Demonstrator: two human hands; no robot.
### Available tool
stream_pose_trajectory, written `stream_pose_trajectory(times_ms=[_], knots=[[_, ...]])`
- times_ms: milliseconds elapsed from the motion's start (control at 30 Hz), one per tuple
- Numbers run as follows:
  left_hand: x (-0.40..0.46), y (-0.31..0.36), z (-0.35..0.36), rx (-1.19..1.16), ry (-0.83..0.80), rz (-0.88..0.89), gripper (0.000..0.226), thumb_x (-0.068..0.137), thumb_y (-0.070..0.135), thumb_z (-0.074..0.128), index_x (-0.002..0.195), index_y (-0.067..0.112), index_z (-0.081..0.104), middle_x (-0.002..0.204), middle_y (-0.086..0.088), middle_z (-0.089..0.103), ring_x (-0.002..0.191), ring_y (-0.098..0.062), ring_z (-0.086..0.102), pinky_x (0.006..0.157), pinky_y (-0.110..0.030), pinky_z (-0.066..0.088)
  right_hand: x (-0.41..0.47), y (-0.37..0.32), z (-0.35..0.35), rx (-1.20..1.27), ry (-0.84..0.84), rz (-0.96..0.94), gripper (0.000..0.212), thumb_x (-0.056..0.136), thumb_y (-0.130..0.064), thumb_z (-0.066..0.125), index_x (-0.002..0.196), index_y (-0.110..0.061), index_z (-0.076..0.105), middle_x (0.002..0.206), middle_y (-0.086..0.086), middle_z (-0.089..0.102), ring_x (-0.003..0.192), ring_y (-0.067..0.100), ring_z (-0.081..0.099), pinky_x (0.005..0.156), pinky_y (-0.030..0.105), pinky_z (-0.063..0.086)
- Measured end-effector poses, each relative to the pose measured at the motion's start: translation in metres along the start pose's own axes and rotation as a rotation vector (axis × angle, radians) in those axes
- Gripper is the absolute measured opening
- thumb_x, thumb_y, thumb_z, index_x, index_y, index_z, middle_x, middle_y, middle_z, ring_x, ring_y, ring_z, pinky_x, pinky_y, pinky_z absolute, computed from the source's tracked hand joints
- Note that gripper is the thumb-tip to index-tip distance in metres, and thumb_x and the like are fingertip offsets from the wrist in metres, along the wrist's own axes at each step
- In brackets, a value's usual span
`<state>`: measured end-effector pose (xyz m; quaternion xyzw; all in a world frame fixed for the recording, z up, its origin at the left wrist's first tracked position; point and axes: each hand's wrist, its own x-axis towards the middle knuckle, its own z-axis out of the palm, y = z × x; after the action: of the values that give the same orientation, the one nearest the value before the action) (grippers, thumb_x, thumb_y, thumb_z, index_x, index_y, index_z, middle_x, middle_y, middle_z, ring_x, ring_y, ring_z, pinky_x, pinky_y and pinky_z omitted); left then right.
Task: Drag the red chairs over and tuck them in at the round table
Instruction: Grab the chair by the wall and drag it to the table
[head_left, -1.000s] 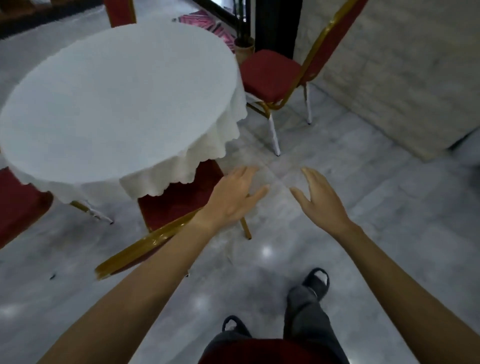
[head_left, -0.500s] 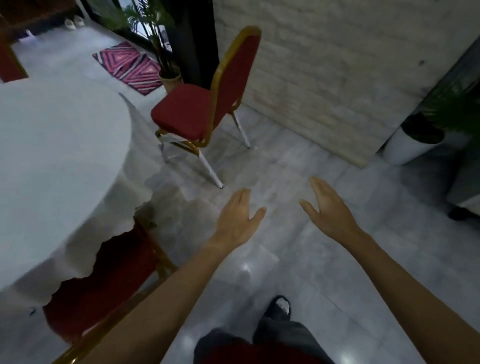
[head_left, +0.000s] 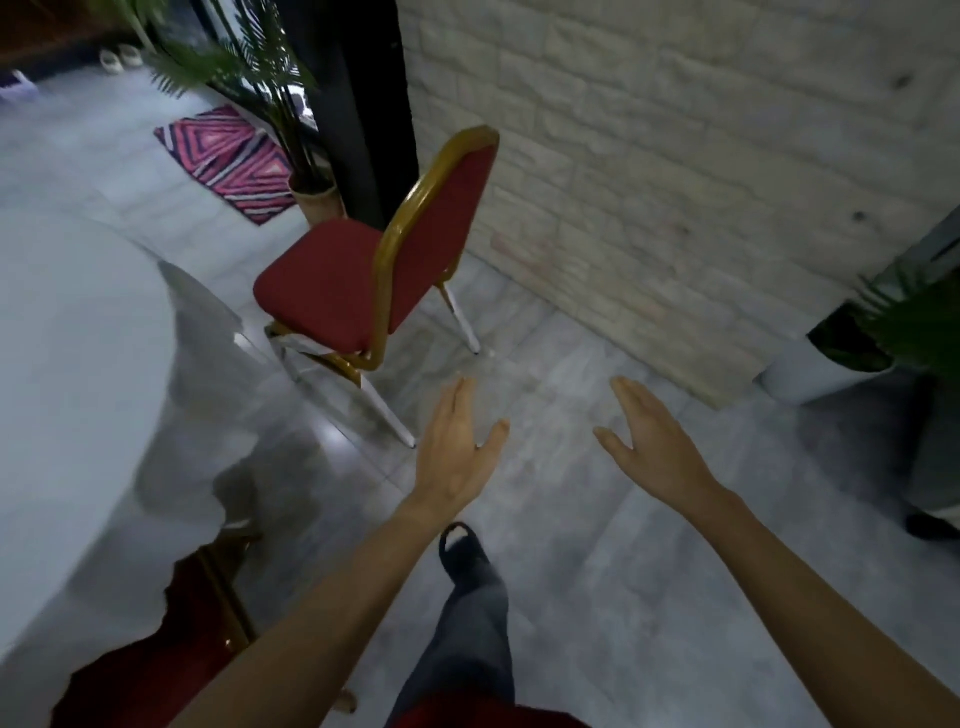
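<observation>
A red chair (head_left: 332, 283) with a gold frame stands on the grey floor ahead, apart from the round table (head_left: 67, 374), whose white cloth fills the left side. Its back faces the stone wall. A second red chair (head_left: 156, 670) sits tucked under the table's cloth at the lower left, only partly showing. My left hand (head_left: 457, 452) is open, stretched forward, just short of the free chair's near leg and not touching it. My right hand (head_left: 649, 441) is open too, held out over bare floor to the right of it.
A stone wall (head_left: 675, 171) rises close behind the chair. A dark pillar (head_left: 358, 104) and a potted palm (head_left: 311, 192) stand at the back, with a pink patterned rug (head_left: 234, 161) beyond. A white planter (head_left: 815, 369) sits at the right. My foot (head_left: 462, 551) is on the floor below my hands.
My view has swung right and moved forward: the table has slid to the left edge and the free red chair is now nearer. Both hands stay open and empty.
</observation>
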<state>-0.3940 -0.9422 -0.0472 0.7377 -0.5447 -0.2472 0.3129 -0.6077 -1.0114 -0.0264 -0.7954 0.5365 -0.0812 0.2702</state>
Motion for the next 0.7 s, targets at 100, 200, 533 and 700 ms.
stream_pose_trajectory(times_ms=[100,200,533,700], knots=[[0.063,-0.003,-0.016,0.01,0.04,0.005,0.069,0.092,0.035,0.054,0.147,0.008,0.023,0.156,-0.008,0.021,0.144,-0.019,0.015,0.118,-0.036,0.016,0.07,-0.016,-0.014,0.01,-0.018,-0.018,0.065,0.094,-0.029,0.049,0.146,-0.005,0.018,0.156,0.013,0.02,0.145,0.023,0.017,0.12,0.036,0.014],[0.126,-0.003,-0.043,0.127,0.182,0.08,0.074,0.086,0.051,0.044,0.143,0.004,0.036,0.152,-0.012,0.032,0.144,-0.025,0.019,0.117,-0.041,0.018,0.141,-0.036,-0.029,-0.029,-0.034,-0.083,0.066,0.093,-0.03,0.051,0.146,-0.005,0.019,0.156,0.014,0.022,0.145,0.025,0.019,0.12,0.037,0.017],[0.268,-0.009,-0.093,0.233,0.289,0.064,0.073,0.089,0.052,0.048,0.147,0.011,0.026,0.156,-0.008,0.022,0.146,-0.021,0.009,0.117,-0.037,0.01,0.306,-0.088,-0.063,0.003,0.032,-0.247,0.074,0.089,-0.021,0.059,0.146,-0.004,0.015,0.155,0.014,0.021,0.143,0.023,0.021,0.11,0.019,0.009],[0.312,-0.017,-0.088,0.248,0.259,-0.015,0.08,0.087,0.056,0.051,0.148,0.014,0.021,0.157,-0.005,0.02,0.145,-0.02,0.01,0.116,-0.036,0.011,0.377,-0.095,-0.075,-0.033,0.016,-0.352,0.078,0.086,-0.018,0.063,0.146,-0.004,0.016,0.155,0.015,0.021,0.143,0.025,0.021,0.116,0.028,0.013]])
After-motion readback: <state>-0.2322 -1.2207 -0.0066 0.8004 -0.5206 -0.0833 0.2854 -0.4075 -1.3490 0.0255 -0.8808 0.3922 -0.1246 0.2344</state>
